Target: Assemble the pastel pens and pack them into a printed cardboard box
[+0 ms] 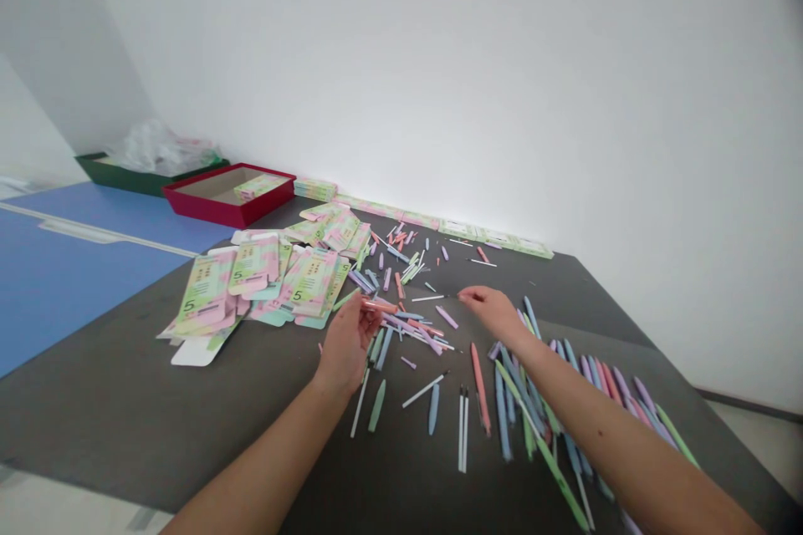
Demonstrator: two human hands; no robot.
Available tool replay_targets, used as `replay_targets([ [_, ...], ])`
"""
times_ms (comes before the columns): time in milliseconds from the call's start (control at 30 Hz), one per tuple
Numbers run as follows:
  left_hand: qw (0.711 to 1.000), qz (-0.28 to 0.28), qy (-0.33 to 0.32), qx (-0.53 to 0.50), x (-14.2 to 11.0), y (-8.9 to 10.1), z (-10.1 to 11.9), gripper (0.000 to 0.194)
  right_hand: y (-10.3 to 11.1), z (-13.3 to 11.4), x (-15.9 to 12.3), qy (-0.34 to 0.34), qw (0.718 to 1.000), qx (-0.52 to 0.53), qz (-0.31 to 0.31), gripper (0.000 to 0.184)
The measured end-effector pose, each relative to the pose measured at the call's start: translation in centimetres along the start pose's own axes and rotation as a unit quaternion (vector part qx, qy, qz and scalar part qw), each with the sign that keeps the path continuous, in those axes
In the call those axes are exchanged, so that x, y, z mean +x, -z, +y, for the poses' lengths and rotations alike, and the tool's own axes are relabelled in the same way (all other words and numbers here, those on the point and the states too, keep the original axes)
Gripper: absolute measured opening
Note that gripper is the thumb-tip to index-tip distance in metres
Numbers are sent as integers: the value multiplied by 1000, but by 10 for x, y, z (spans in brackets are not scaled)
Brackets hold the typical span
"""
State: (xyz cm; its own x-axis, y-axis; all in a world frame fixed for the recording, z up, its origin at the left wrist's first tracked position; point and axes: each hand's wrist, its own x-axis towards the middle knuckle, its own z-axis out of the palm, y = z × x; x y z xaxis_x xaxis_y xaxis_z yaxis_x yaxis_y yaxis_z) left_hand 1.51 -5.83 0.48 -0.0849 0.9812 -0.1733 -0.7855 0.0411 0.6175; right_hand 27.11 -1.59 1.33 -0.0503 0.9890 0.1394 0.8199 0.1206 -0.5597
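Note:
My left hand (347, 344) is raised over the dark grey table (144, 401), and its fingers hold a pink pen barrel (380, 306). My right hand (493, 311) reaches in from the right with its fingertips bunched beside a thin white pen refill (430, 298). Whether those fingertips pinch anything is too small to tell. Loose pastel pen barrels and refills (407, 326) lie scattered between and below my hands. A longer spread of blue, green, pink and lilac pens (533, 401) lies under my right forearm.
Flat printed green-and-pink cardboard box blanks (257, 280) lie heaped left of my hands, with a row (439, 226) along the white wall. A red tray (229, 194), a green tray (113, 175) holding clear plastic, and a blue table (88, 276) stand beyond.

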Motion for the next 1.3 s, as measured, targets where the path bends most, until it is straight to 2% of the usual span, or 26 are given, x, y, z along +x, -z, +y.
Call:
replay_targets([
  [100,999,6,34,-1,0,3,-1,17,-12,-1,26,62,990,-115,-50,23],
  [200,998,-14,57,17,-4,3,-7,21,-30,-10,44,125,963,-209,-113,20],
  [300,997,-35,58,45,-9,1,-12,27,-45,-18,51,161,933,-284,-154,19],
  [400,996,-47,57,54,-12,0,-12,28,-51,-23,52,179,909,-335,-171,22],
  [500,994,-70,86,20,-13,0,-11,25,-46,-29,50,185,901,-359,-159,22],
  [633,986,-88,140,-25,-16,-1,-11,21,-27,-44,40,170,914,-357,-89,24],
  [667,987,-93,128,-12,-17,-2,-10,21,-20,-49,35,162,920,-351,-68,25],
  [733,991,-104,64,56,-21,-4,-9,21,-7,-57,20,149,930,-336,-28,27],
  [833,970,-124,-54,201,-30,-7,-6,18,9,-67,-7,145,951,-274,6,25],
  [933,930,-145,-121,314,-39,-9,-2,14,20,-70,-34,137,986,-96,23,21],
  [1067,872,-150,-212,415,-43,-8,2,10,25,-71,-59,66,997,48,5,17],
  [1133,844,-161,-246,448,-43,-8,1,10,27,-75,-68,15,993,117,-21,17],
  [1200,832,-167,-256,463,-42,-8,0,11,32,-84,-78,-7,980,195,-41,18],
  [1300,835,-158,-251,463,-43,-9,-3,10,47,-97,-104,42,942,333,-21,18],
])
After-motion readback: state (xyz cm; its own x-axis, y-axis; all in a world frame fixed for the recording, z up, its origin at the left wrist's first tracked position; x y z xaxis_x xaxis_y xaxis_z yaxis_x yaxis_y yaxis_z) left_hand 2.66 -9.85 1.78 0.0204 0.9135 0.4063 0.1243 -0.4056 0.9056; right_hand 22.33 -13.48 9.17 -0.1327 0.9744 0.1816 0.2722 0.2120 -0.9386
